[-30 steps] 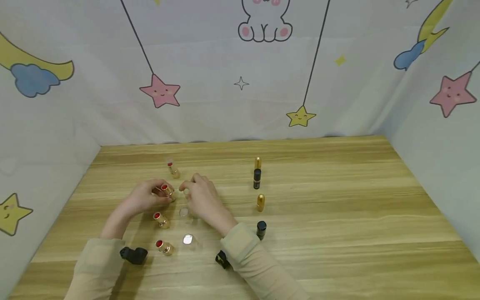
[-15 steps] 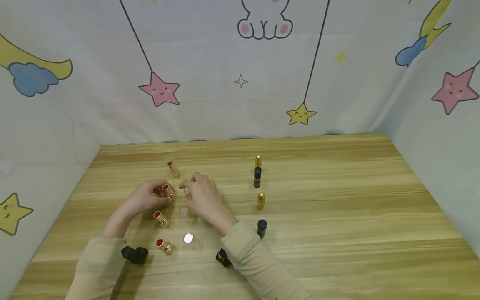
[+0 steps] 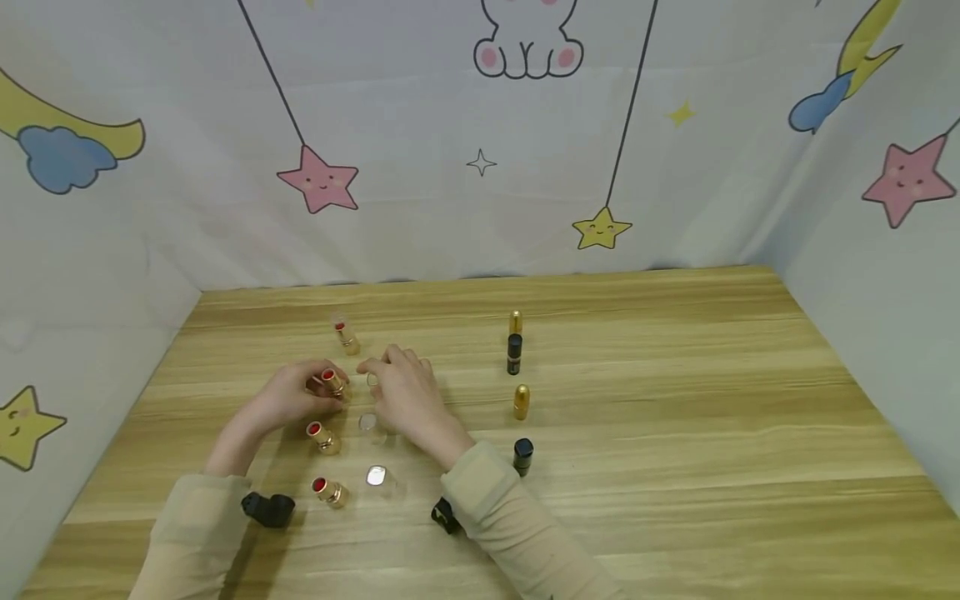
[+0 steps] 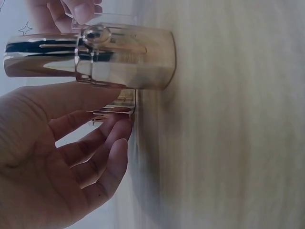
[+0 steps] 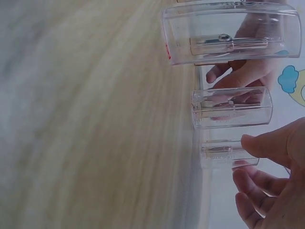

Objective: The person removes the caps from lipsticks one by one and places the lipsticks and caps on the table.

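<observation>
My left hand (image 3: 292,393) grips an open gold lipstick (image 3: 332,383) with a red tip, standing upright on the table; in the left wrist view its gold base (image 4: 126,101) shows between thumb and fingers. Just across from it, my right hand (image 3: 408,400) pinches a clear cap (image 5: 224,153) between thumb and fingers, close to the tabletop. Nearer the front stand two more uncapped lipsticks, one in the middle (image 3: 323,438) and one at the front (image 3: 330,492). Beside them are two clear caps, a middle one (image 3: 371,427) and a front one (image 3: 380,481).
Behind the left hand stands a lipstick under a clear cap (image 3: 347,337). Right of the right hand runs a column of closed tubes: a gold one (image 3: 516,322), a black one (image 3: 513,354), another gold one (image 3: 521,402) and another black one (image 3: 522,457). A printed curtain (image 3: 420,225) borders the wooden table (image 3: 675,417).
Both hands keep nearly the same place and hold on the lipstick and clear cap. The head view has tilted very slightly.
</observation>
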A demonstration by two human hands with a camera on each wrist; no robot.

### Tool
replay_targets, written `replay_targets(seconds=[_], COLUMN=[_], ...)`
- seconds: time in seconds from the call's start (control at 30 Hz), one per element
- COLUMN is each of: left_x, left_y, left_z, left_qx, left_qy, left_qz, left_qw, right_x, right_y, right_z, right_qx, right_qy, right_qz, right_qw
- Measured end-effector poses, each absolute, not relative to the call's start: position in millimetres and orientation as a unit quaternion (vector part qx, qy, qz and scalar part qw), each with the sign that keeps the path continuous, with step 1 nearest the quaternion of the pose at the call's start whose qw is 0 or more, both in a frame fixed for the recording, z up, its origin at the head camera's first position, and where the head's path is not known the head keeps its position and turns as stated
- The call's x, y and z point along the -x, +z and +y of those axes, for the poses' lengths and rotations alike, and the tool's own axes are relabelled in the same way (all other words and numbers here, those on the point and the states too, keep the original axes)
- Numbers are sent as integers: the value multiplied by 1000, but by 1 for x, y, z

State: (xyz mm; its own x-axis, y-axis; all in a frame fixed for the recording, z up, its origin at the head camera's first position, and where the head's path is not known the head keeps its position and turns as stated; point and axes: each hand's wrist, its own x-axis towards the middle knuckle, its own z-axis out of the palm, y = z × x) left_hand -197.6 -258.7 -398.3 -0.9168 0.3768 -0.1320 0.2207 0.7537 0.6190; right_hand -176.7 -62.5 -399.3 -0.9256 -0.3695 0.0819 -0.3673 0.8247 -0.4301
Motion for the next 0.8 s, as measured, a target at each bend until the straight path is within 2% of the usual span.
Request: replay_targets(seconds=[0.3,0.57,0.8], left_x=[196,195,197], left_y=[-399,-399,-394], left_z=[-258,-261,-264], left_qx=[-169,-170,-130], left_qy=[322,335,346], left_qz=[920,917,921], left_qw=[147,135,123], right_x=[173,167,159], right_y=[-393,-374,-345], right_z=[-60,-59,-55], right_qx=[188,186,201], right_qy=[-219,-250,-255], right_qz=[957,950,945], right_qw=[3,-6,-45])
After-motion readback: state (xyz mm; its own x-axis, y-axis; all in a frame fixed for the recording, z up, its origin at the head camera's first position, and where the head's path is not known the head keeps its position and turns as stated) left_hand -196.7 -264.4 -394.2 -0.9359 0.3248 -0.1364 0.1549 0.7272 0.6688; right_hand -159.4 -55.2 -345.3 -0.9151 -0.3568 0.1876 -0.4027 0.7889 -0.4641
